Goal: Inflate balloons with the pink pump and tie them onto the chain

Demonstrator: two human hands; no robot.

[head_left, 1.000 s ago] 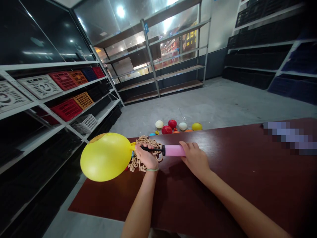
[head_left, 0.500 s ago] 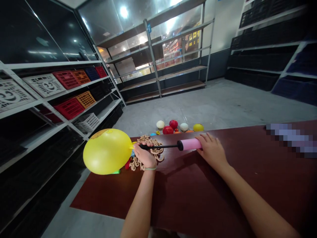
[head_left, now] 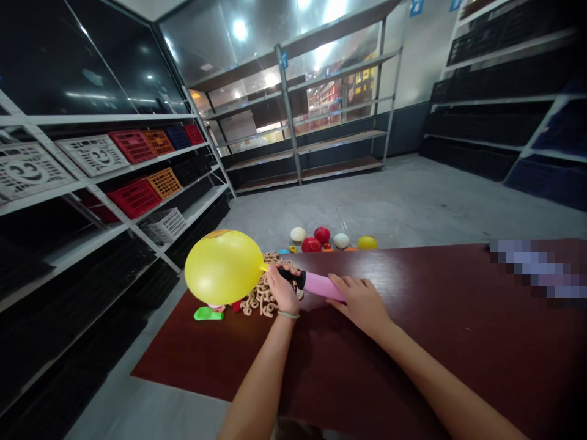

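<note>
I have the yellow balloon at the centre of my attention: swollen, it sits in the air left of the hands, above the table's left end, its narrow neck running to the black end of a pink hand pump. From my end of the feed I see the left hand holding that black end just beside the neck, its fingers wrapped around it; I cannot tell whether they also pinch the neck itself. A pale green band circles the left wrist. The right hand holds the other end of the pink barrel, fingers curled narrow about it, and the pump slants slightly down toward that hand. Beneath and behind the left hand I make out a heap of tan curled pieces on the table, partly hidden by the hand. A small red piece lies at the heap's left edge, and a flat green balloon lies farther left, below the yellow one. On the table's far right I get only a pixelated patch. Past the far edge, on the grey floor, I see round white, red and yellow things grouped together. Farther out, a rack stands at the back, and the left shelving carries white, red, orange and blue crates.
</note>
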